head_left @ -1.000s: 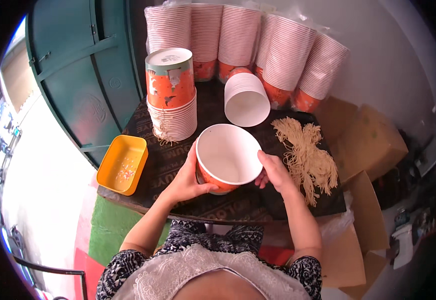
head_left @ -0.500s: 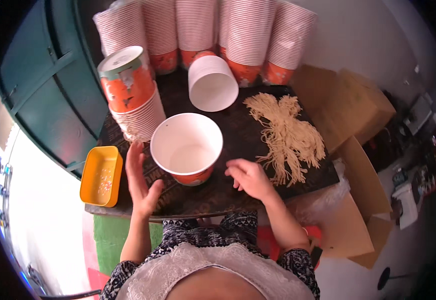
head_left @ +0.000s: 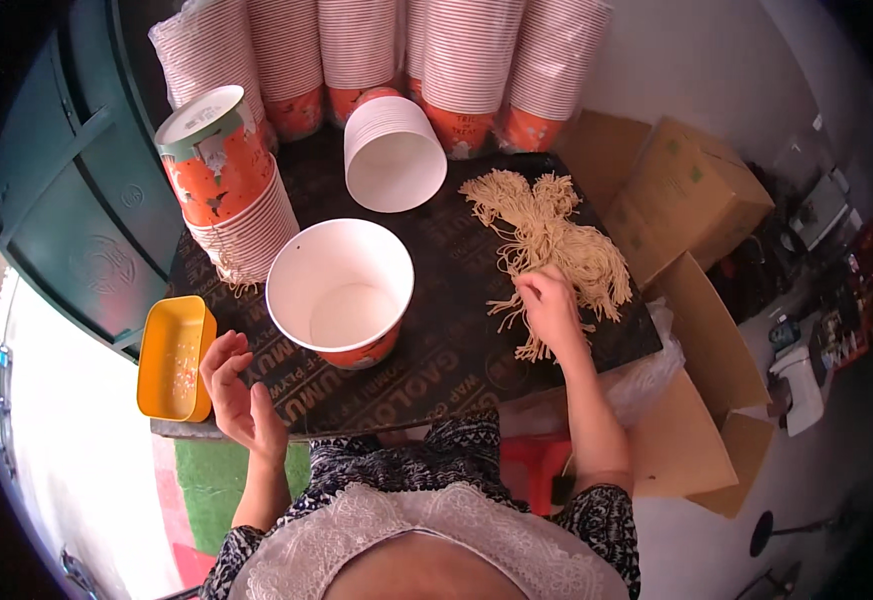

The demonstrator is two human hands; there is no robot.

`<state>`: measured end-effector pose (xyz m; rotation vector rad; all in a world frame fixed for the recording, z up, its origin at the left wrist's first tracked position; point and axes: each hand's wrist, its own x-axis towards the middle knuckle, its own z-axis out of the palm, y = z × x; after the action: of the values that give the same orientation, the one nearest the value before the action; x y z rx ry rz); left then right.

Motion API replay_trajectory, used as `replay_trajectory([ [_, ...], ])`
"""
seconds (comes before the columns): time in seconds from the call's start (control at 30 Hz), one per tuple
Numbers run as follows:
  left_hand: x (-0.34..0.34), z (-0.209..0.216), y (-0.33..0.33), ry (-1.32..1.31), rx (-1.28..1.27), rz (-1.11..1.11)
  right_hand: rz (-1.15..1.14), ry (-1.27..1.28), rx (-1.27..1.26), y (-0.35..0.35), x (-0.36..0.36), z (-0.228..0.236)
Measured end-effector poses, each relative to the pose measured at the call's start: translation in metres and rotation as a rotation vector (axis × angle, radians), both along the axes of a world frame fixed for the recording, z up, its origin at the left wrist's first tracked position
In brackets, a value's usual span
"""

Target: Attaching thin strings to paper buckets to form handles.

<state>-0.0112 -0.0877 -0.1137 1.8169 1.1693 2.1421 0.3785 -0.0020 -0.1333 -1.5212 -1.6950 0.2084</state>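
Observation:
An upright paper bucket [head_left: 341,280], white inside and orange outside, stands in front of me on the dark table. To its lower left, my left hand [head_left: 241,395] hovers near the table's front edge, fingers loosely bent and apart, holding nothing. The yellow plastic tray [head_left: 146,370] beside it has small light and reddish bits on its bottom. On the right lies a pile of beige cords [head_left: 581,262]. My right hand [head_left: 551,308] is at the pile's near left side, its fingertips pinched together among the loose strands. How many strands it grips is hidden.
At the left, a stack of upturned orange buckets [head_left: 221,165] has cords hanging from its lower rim. Nested buckets lie on their side [head_left: 394,155] behind the upright one. Tall wrapped bucket stacks [head_left: 471,60] line the back. Cardboard boxes [head_left: 691,200] stand beyond the table's right side.
My right hand has moved right from beside the bucket onto the cord pile. My left hand has drawn back from the bucket towards the yellow tray. The view has shifted slightly.

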Motion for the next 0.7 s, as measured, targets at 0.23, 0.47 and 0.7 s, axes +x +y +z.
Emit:
replay_trajectory([
  [0.23, -0.003, 0.006, -0.009, 0.053, -0.010, 0.031, 0.009, -0.341, 0.058, 0.040, 0.004, -0.004],
  [0.47, -0.007, 0.009, -0.014, 0.059, -0.021, 0.046, 0.243, -0.282, -0.186, 0.024, 0.011, 0.016],
  [0.7, -0.003, 0.005, -0.011, 0.060, -0.014, 0.000, 0.437, -0.269, -0.252, -0.003, 0.029, 0.019],
])
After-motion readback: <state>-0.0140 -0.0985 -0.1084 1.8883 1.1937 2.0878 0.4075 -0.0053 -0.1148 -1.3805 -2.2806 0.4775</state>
